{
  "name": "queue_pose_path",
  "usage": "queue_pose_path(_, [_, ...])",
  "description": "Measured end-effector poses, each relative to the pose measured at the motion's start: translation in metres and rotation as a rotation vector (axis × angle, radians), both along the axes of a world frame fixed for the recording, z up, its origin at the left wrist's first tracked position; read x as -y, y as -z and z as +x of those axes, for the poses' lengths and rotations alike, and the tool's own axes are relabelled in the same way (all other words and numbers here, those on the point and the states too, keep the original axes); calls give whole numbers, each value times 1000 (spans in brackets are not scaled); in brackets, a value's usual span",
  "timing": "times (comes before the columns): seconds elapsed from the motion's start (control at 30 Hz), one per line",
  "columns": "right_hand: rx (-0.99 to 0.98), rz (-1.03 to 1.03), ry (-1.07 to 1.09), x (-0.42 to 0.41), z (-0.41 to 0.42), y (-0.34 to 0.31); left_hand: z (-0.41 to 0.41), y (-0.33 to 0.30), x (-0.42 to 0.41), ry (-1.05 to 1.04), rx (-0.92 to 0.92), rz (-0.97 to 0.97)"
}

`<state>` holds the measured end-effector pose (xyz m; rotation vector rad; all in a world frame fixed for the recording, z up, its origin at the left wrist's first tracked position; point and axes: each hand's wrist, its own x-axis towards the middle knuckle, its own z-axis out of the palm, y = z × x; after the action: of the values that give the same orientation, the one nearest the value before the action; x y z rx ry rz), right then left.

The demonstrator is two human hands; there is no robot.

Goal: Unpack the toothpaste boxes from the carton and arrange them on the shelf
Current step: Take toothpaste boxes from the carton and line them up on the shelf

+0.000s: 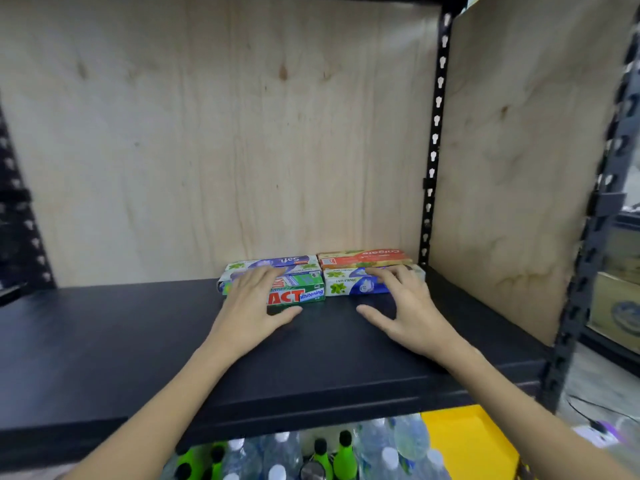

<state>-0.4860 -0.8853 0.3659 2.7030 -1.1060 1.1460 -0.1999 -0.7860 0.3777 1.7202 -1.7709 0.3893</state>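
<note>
Four toothpaste boxes lie flat at the back right of the black shelf [104, 341], two rows of two, touching. At front left sits the green box [299, 291] marked "ACT" and "Whitening"; beside it the white and blue box [349, 284] reads "Double Mint". Behind them lie a white and purple box [277, 263] and a red Colgate box [363, 258]. The left hand [252, 306] rests with straight fingers on the green box, thumb spread on the shelf. The right hand [405, 306] lays loosely spread fingers on the white and blue box, gripping nothing. Pale plywood panels [207, 133] line the back and right side, between black perforated posts [434, 140]. Below the shelf stand clear water bottles [391, 441], green bottles [343, 455] and something yellow [464, 438]
</note>
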Motion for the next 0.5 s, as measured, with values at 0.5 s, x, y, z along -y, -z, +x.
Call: queue_pose_path(0.5, [415,60,-60,-220,57,110,-51,118,-199,-50,-163,-283])
